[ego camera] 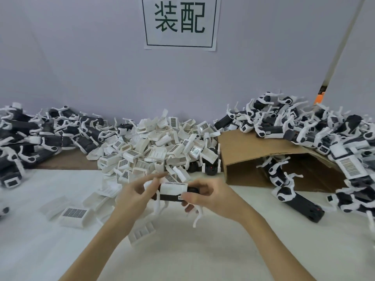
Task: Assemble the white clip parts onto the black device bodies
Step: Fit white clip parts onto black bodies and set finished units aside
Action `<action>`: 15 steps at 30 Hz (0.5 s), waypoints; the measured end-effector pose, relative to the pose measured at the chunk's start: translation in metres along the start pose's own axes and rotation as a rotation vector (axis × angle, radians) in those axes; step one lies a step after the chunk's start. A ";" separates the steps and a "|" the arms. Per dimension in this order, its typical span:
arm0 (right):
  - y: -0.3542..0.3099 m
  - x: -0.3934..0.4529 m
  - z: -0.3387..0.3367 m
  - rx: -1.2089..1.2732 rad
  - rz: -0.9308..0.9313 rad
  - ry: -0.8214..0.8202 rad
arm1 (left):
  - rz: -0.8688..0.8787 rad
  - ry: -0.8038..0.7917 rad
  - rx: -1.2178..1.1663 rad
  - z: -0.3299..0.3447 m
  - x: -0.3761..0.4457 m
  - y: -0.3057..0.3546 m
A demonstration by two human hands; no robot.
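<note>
Right now your two hands meet just below the middle of the view, holding one black device body (172, 196) crosswise between them above the white table surface (203, 250). A white clip part (174, 188) sits along the top of that body, and white prongs hang from its underside. Your left hand (135, 196) comes in from 7 o'clock, thumb and fingers pinching the body's left end, the forefinger stretched out toward 2 o'clock over the clip. Your right hand (205, 196) comes in from 5 o'clock with its fingers curled round the right end of the body, fingertips pressing the front face near a small label.

At 12 o'clock from your hands lies the heap of loose white clips (158, 147), several with barcode labels facing up; a few more lie scattered at 9 o'clock on the table. At 10 o'clock, against the wall, a pile of black bodies with white arms (40, 134) spreads out. At 2 o'clock another such pile (304, 126) spills over a tipped cardboard box (253, 147). A paper sign (179, 22) with two printed characters hangs on the wall at 12 o'clock.
</note>
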State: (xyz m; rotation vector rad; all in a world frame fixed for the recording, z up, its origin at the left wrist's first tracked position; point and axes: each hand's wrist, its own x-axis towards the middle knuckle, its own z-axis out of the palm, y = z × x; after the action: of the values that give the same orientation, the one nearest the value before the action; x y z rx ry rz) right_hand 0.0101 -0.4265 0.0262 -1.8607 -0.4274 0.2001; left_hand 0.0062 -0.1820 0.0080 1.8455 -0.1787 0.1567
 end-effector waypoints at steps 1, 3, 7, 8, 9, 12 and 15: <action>-0.008 0.003 -0.007 -0.023 -0.011 0.005 | 0.010 0.001 -0.002 0.003 0.000 0.002; -0.024 0.013 -0.027 0.067 -0.055 0.128 | 0.050 -0.001 -0.121 0.007 -0.001 0.007; -0.048 0.023 -0.087 0.811 -0.206 0.517 | 0.060 0.070 -0.227 0.004 0.003 0.011; -0.048 0.021 -0.096 0.867 -0.203 0.528 | 0.035 0.077 -0.240 0.002 0.003 0.010; -0.046 0.019 -0.098 0.839 -0.160 0.502 | 0.002 0.086 -0.248 0.000 0.003 0.007; -0.023 0.018 -0.066 0.679 -0.012 0.375 | -0.058 0.091 -0.173 0.002 0.004 0.003; 0.003 0.015 -0.018 0.781 0.058 0.286 | -0.001 0.104 -0.012 0.008 0.004 -0.002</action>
State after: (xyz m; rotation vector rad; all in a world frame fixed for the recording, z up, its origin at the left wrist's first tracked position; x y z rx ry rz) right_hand 0.0307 -0.4374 0.0308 -1.1072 -0.0680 0.1125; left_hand 0.0112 -0.1897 0.0044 1.8208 -0.1061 0.2493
